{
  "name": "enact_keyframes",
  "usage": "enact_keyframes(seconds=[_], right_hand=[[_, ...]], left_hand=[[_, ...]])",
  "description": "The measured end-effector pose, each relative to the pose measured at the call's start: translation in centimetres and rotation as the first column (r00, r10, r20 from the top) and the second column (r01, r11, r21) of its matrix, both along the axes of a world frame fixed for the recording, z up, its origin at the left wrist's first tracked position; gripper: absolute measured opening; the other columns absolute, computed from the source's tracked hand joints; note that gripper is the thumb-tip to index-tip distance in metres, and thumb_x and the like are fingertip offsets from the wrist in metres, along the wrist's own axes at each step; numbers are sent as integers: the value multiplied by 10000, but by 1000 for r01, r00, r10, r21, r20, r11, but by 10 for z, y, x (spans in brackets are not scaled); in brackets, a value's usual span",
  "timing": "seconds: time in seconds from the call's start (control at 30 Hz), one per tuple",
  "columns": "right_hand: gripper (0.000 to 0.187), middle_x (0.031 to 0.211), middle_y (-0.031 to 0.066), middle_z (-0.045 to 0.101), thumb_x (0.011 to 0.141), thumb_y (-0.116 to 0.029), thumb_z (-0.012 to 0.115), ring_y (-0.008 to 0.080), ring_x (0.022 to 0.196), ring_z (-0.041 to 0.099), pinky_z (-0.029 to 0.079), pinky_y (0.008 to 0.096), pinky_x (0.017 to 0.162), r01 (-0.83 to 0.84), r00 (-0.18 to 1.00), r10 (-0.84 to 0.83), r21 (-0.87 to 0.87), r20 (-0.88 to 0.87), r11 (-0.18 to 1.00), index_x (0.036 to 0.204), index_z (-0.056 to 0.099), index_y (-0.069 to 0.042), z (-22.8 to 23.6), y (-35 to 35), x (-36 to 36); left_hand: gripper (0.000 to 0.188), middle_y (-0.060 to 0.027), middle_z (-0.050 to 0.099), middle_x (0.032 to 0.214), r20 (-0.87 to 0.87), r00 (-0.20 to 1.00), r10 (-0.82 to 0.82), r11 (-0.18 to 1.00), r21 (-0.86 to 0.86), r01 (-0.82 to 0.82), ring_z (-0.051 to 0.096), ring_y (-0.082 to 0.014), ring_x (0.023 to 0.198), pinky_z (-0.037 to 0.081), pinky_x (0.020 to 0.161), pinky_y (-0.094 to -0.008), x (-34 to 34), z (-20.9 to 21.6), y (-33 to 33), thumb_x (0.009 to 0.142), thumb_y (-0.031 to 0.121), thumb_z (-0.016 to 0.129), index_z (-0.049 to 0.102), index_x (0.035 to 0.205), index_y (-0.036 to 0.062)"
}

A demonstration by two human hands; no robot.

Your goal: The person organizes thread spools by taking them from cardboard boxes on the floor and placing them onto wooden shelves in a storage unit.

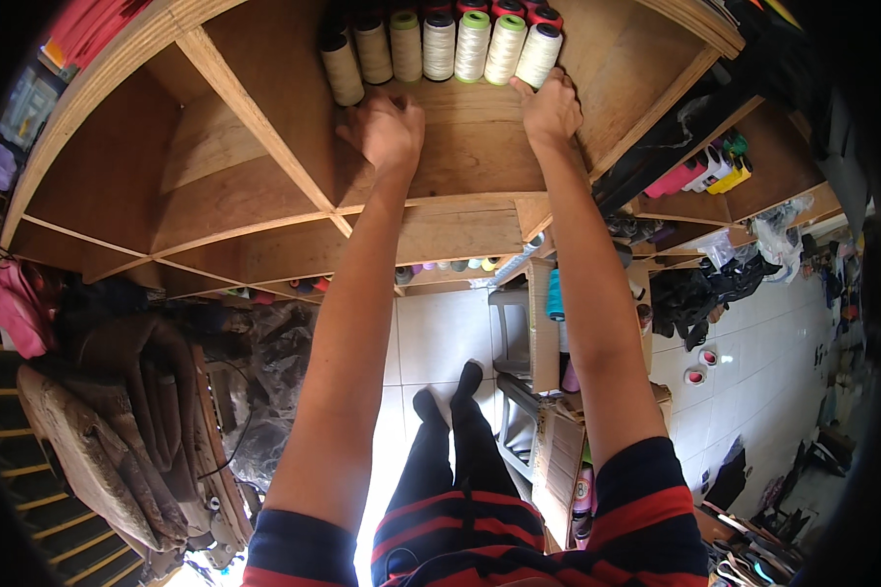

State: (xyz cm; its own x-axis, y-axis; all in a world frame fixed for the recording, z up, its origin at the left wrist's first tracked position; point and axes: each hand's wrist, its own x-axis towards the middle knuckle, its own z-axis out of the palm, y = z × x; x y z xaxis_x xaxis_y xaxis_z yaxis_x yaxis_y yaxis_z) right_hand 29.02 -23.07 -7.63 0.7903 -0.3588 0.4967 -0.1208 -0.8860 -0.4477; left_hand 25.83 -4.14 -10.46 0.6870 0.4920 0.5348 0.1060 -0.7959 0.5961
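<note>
Workshop interior, seen from a head camera looking down past a tall plywood shelf unit [264, 127] to a white tiled floor [440, 333]. I logged both of the person's arms raised to one upper compartment, where a row of thread cones [440, 47] stood upright along the back edge: tan cones at the left, cream and white ones toward the right, a few with red or green tops.

Left hand [387, 132] lay palm-down on the shelf board just in front of the tan cones, fingers curled; I could not tell whether it held anything. Right hand [551, 108] touched the base of the rightmost white cone [538, 54], fingers bent against it, not visibly closed around it.

Progress, as I judged it: the row looked nearly filled and orderly, and the neighbouring compartments to the left stood bare, so stocking appeared well short of complete.

Packages: more spools [450, 265] showed in a lower compartment, pink, white and yellow bottles [700, 176] lay on a side shelf at right, and a turquoise spool [555, 293] sat beside a cardboard box [558, 440] on the floor. No labels were legible.
</note>
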Motion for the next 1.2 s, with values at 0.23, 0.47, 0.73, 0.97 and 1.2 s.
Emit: enact_keyframes(seconds=[0.23,0.47,0.73,0.97,1.2], right_hand=[[395,993,155,600,780,-319,721,357,836,647,528,451,693,-34,980,29,22,197,999,990,564,-24,7,8,-29],[55,972,78,564,833,-137,616,294,816,601,506,416,663,-710,530,721,-232,446,665,867,616,-93,72,94,-24],[314,1015,146,658,822,-32,576,323,958,619,496,389,849,-816,463,886,-408,-36,410,1105,651,-145,98,150,64],[347,1140,193,614,809,-66,617,319,1137,545,419,383,993,-753,520,852,-500,-54,428,1155,608,-72,70,158,114],[317,1122,198,614,825,-106,604,315,1112,545,415,385,971,-708,571,821,-491,25,507,1138,605,-55,82,162,123]], left_hand=[[203,-159,675,874,46,999,23,983,-184,-14,609,-367,915,387,884,-529,3,5,3,792,285,610,664,888,114],[228,-236,655,848,158,987,-1,917,-393,64,620,-450,804,485,735,-518,-13,26,3,828,256,546,581,924,52],[187,-226,660,788,53,992,113,874,-480,-74,642,-414,785,503,731,-476,-13,34,-3,813,213,557,660,864,65],[197,-238,659,804,173,979,106,829,-560,9,641,-411,793,481,754,-467,-17,37,-1,813,172,556,628,871,-2],[201,-239,648,850,227,961,158,832,-554,-6,625,-408,831,462,797,-461,-15,30,2,802,133,564,583,952,1]])
